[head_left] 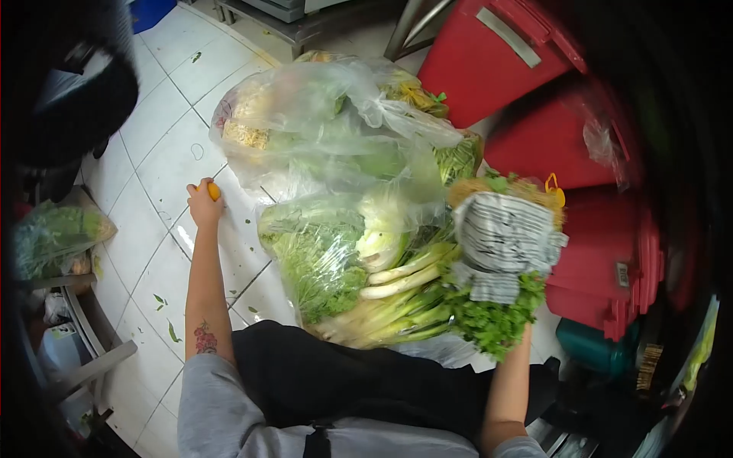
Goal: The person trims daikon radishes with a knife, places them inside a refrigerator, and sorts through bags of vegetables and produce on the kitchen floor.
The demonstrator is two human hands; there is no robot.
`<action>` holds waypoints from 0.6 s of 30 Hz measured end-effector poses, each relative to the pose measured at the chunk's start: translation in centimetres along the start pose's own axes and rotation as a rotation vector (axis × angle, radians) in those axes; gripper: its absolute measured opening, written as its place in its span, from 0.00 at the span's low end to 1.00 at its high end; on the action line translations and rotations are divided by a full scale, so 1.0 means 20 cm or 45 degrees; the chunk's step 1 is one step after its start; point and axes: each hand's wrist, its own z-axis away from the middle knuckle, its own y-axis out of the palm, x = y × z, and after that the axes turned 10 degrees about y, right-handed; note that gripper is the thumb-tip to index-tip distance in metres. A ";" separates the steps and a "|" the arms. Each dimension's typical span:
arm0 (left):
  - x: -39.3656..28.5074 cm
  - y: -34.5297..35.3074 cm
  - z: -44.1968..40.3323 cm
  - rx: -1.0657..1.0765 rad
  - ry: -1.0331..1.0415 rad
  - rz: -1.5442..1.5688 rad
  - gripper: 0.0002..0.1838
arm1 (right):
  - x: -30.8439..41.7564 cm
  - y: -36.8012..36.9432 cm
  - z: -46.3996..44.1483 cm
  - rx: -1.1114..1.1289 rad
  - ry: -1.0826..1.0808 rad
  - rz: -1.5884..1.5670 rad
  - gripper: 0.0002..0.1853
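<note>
My left hand [205, 208] reaches out over the tiled floor, its fingers closed round a small rounded orange-coloured object [214, 191] whose kind I cannot make out. On the right, my right hand is hidden behind a bunch of leafy herbs [500, 313] wrapped in striped, printed paper [508, 233]; the forearm runs up under the leaves and appears to support the bunch. Pale, root-like strands show at its far end. Beside it lie spring onions [412, 286], a pale cabbage-like head [379, 240] and frilly greens [324, 267] in a large clear plastic bag [321, 114].
Red lidded bins [473, 69] stand along the right, with a dark green container [595, 343] below them. A metal rack [298, 27] is at the back. Another bag of greens [61, 237] sits at left. Leaf scraps [173, 330] dot the white floor tiles [141, 259].
</note>
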 end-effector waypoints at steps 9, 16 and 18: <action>0.05 0.03 -0.05 0.114 -0.568 1.652 0.28 | -0.23 -0.08 -0.14 -0.438 0.100 1.432 0.64; -0.69 -0.54 0.04 0.287 0.086 1.896 0.32 | -0.15 -0.06 -0.18 -0.343 0.118 0.983 0.61; -0.92 -0.66 0.10 0.429 0.290 1.896 0.36 | -0.20 -0.13 -0.19 -0.415 0.154 0.727 0.56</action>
